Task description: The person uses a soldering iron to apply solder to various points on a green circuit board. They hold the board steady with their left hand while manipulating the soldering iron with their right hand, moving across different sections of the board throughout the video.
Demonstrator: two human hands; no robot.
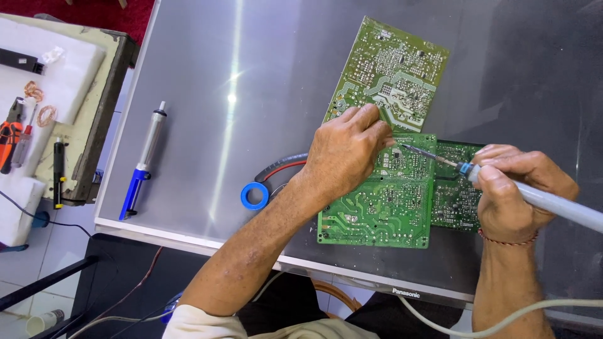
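My right hand (512, 188) grips a grey-handled soldering iron (546, 199) whose thin tip touches a green circuit board (377, 210) near its top edge. My left hand (345, 154) rests fingers-down on the same board's upper left corner, close to the tip; whether it pinches anything is hidden. A second green board (389, 72) lies tilted just beyond, and a darker board (455, 188) sits under my right hand.
All boards lie on a grey reflective panel (220, 113). A blue-handled desoldering pump (143, 163) lies at its left, a blue solder spool (255, 196) with wires near my left wrist. A side stand (81, 125) at left holds tools, foam and copper coils.
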